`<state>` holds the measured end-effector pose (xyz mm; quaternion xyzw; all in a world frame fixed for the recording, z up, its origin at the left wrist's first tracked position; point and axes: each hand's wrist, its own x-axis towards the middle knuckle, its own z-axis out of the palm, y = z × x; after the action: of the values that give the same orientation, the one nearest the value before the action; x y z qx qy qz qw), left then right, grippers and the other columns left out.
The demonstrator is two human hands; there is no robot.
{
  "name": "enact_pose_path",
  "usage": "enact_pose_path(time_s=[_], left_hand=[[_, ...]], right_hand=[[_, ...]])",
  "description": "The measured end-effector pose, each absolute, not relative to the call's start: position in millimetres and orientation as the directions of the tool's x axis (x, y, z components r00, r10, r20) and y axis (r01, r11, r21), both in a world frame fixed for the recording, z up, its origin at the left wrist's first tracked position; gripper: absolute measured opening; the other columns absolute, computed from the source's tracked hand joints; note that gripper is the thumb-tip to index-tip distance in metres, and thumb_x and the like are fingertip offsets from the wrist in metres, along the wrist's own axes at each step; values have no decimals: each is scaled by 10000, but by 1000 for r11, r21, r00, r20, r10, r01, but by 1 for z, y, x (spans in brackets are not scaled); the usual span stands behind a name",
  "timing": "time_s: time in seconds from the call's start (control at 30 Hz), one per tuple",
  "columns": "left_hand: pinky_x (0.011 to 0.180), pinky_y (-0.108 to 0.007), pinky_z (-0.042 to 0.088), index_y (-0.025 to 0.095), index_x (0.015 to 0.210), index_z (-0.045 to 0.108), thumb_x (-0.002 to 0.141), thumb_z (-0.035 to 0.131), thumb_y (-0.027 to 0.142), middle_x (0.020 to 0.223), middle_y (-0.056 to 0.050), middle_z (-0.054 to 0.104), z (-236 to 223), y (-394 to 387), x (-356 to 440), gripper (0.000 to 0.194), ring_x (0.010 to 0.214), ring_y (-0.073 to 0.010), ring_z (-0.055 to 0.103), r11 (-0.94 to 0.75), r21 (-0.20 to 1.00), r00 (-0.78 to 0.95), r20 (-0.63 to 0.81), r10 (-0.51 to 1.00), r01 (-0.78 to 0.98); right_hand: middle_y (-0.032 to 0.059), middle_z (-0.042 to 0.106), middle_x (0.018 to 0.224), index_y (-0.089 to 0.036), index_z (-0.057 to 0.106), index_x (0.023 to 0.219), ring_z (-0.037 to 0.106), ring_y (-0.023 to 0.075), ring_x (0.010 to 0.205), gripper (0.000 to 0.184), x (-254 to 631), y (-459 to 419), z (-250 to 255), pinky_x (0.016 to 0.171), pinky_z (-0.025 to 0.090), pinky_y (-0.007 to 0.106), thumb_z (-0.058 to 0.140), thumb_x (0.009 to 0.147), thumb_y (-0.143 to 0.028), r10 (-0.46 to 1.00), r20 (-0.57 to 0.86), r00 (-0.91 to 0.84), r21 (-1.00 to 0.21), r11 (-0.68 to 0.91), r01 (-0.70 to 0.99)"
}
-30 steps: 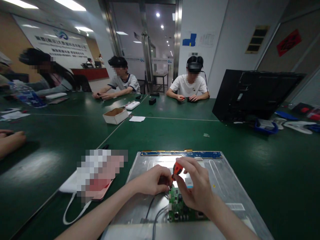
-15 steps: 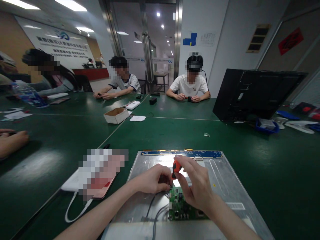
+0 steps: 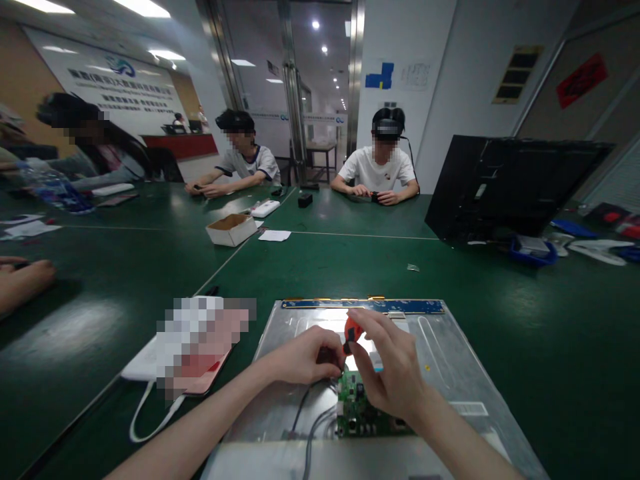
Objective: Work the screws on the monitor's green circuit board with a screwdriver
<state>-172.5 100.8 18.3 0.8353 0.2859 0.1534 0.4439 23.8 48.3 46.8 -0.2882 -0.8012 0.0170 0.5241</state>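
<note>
A red and black screwdriver (image 3: 351,333) stands nearly upright over the upper left corner of a green circuit board (image 3: 356,408). My right hand (image 3: 393,360) is closed on its handle with thumb and fingers. Close beside the screwdriver's lower end, my left hand (image 3: 313,357) is pinched at the board's corner; whatever lies between its fingertips is too small to make out. The board rests on the metal back of a display panel (image 3: 450,373). Grey cables (image 3: 311,437) run from the board's left side. A blue circuit strip (image 3: 415,307) lines the panel's far edge.
Left of the panel lie a white device and pink phone (image 3: 203,387) with a white cable (image 3: 134,420). Farther off are a white box (image 3: 231,233), paper (image 3: 275,235) and a black monitor (image 3: 505,190). Several people sit around the green table (image 3: 350,267); one's hand (image 3: 30,280) is at left.
The screwdriver's handle has turned slightly in my right hand, showing a different patch of black and red. My left hand stays at the board's corner. The view has shifted very little.
</note>
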Motion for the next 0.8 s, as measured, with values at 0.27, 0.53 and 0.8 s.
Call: enact_pose_path(time_s=[0.27,0.53,0.8], left_hand=[[628,-228,443,142,774,671,757,667,135,770,-14,654,20,102,-172,18,702,-156,580,-474,809,793,17,609,346],[653,-238,469,146,799,646,781,637,142,770,-19,664,14,101,-172,20,710,-170,598,-491,793,788,25,616,359],[590,-223,444,144,721,600,721,601,98,679,5,624,14,99,-170,46,617,-145,566,-457,832,779,48,625,315]], right_hand=[[36,643,763,-183,502,1057,609,172,646,165,26,52,68,547,448,281,537,902,-227,543,788,-290,-312,759,571],[17,606,533,-212,601,703,515,151,454,237,13,53,121,473,263,271,637,867,-380,772,418,-479,-114,568,815],[39,711,733,-215,674,858,633,197,618,125,9,54,149,509,325,283,619,842,-326,834,150,-530,-106,547,830]])
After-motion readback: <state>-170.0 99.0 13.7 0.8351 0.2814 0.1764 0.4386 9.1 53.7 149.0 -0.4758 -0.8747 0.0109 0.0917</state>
